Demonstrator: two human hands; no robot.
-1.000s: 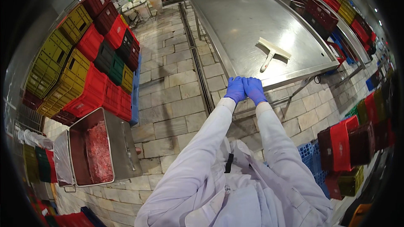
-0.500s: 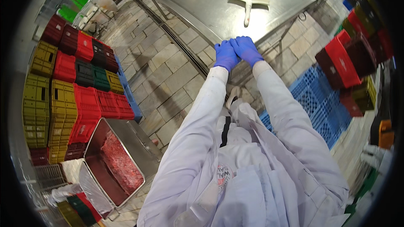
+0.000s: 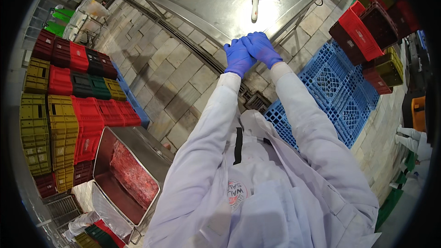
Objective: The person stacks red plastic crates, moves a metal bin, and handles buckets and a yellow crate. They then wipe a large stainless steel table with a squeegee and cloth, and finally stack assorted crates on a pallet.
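My left hand (image 3: 239,58) and my right hand (image 3: 263,49), both in blue-purple gloves, are side by side at the near corner of a stainless steel table (image 3: 193,7). Their fingers are bent over the table's edge, and the right hand slightly overlaps the left. The fingertips are partly hidden. On the shiny tabletop just beyond them lies a white squeegee (image 3: 255,7), its handle pointing toward me. White coat sleeves cover both my arms.
Stacked red, yellow and green crates (image 3: 62,119) stand at left on a blue pallet. Nearer is a steel tub (image 3: 98,156) holding ground meat (image 3: 133,174). Blue plastic pallets (image 3: 330,87) lie at right, beside more crates (image 3: 367,32). A drain channel (image 3: 179,36) crosses the stone floor.
My view has shifted, so the table, squeegee and right-hand crates appear farther left and higher. Both hands stay at the table corner. A shoe seen below them earlier is out of sight.
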